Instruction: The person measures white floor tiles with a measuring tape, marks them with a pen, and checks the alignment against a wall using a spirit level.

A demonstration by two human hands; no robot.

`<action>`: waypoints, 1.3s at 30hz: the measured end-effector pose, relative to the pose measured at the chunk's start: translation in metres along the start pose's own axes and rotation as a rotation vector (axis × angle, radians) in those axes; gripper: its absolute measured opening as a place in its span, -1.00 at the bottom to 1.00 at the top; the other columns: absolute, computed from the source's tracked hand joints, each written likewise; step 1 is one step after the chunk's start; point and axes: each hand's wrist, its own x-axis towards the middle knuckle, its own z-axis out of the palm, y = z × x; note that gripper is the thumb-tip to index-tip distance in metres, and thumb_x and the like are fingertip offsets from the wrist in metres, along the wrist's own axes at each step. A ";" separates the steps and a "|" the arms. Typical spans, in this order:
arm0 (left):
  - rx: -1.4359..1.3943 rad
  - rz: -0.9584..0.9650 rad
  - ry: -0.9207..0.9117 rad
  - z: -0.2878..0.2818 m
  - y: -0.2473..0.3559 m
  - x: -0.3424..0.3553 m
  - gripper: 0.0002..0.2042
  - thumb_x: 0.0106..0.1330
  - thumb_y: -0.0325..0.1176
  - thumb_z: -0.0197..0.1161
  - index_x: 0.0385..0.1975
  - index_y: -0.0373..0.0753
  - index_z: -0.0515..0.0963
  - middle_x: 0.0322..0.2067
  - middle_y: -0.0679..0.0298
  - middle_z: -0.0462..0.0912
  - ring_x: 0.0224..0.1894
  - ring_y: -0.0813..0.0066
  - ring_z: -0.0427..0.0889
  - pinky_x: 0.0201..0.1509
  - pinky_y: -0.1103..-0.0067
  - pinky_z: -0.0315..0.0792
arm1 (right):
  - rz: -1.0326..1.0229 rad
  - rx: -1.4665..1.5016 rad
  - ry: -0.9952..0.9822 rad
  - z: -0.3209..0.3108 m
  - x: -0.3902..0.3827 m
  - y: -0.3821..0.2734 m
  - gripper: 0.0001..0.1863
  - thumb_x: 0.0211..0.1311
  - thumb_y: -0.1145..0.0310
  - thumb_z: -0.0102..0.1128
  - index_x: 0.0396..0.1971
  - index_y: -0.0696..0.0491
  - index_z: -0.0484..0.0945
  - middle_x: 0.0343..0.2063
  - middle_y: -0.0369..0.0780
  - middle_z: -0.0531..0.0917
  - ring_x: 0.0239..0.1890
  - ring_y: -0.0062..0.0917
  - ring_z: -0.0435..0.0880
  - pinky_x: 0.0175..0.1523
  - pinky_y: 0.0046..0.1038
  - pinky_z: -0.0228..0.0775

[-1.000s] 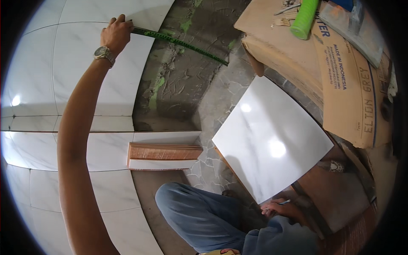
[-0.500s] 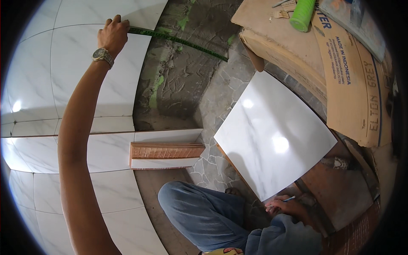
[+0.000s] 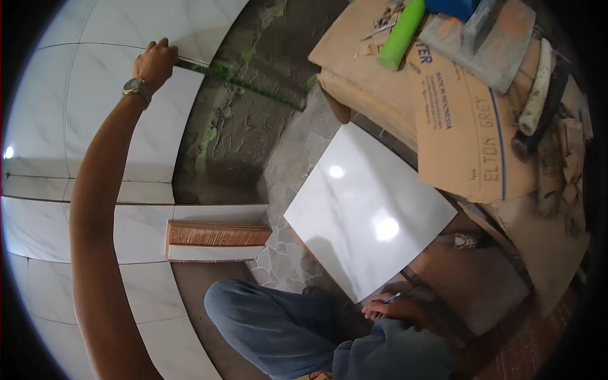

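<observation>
My left hand (image 3: pixel 156 65), with a watch on its wrist, is stretched out over the white marbled tiles at the far left. Its fingers are closed on a green tape measure (image 3: pixel 237 81), whose strip runs rightward across the rough grey mortar (image 3: pixel 221 136) beside the tile edge. Low in the picture, by my bent knee, my right hand (image 3: pixel 378 308) is closed around a thin pencil (image 3: pixel 392 297). Just beyond that hand lies a large loose white tile (image 3: pixel 370 212), its near corner close to my fingers.
Stacked cut tile strips (image 3: pixel 218 235) sit by the step at left. At the far right a cardboard box (image 3: pixel 373 82) carries a green cylinder (image 3: pixel 402 35), a flat trowel (image 3: pixel 484 47) and a hammer (image 3: pixel 535 95). Patterned stone-look flooring (image 3: pixel 278 240) shows between.
The view has swung to the right, so everything sits further left and more of the box top and the hammer shows. Both hands keep their holds.
</observation>
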 end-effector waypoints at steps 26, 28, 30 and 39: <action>-1.211 0.317 -0.249 0.174 0.152 -0.092 -0.88 0.28 -0.47 0.31 -0.29 -0.41 0.63 -0.38 0.13 0.65 -0.33 0.30 0.65 -0.18 0.37 0.51 | -0.278 -0.539 0.705 0.005 -0.057 -0.106 -0.67 0.25 0.50 0.02 -0.01 0.09 0.59 -0.09 -0.09 0.63 0.04 -0.32 0.60 0.17 -0.35 0.41; -1.344 0.312 -0.073 0.201 0.209 -0.082 -0.89 0.28 -0.48 0.31 -0.28 -0.39 0.66 -0.32 0.08 0.68 -0.26 0.27 0.70 -0.14 0.37 0.52 | -0.209 -0.611 1.023 -0.008 -0.076 -0.127 -0.64 0.20 0.55 0.02 0.00 0.11 0.58 -0.07 -0.04 0.62 0.04 -0.24 0.60 0.15 -0.30 0.44; -1.382 0.424 -0.208 0.187 0.265 -0.064 -0.89 0.27 -0.47 0.32 -0.30 -0.37 0.68 -0.26 0.05 0.70 -0.21 0.23 0.72 -0.10 0.37 0.53 | -0.197 -0.720 1.215 -0.021 -0.087 -0.131 -0.61 0.19 0.56 0.03 0.03 0.11 0.55 -0.02 0.00 0.60 0.06 -0.19 0.60 0.15 -0.27 0.45; -1.479 0.581 -0.025 0.200 0.366 -0.009 -0.90 0.24 -0.46 0.32 -0.30 -0.29 0.69 -0.22 0.07 0.72 -0.10 0.07 0.69 0.01 0.32 0.52 | 0.361 -1.223 1.301 0.000 -0.117 -0.132 -0.47 0.12 0.53 0.12 0.17 0.08 0.45 0.15 -0.08 0.48 0.18 -0.08 0.51 0.14 -0.13 0.46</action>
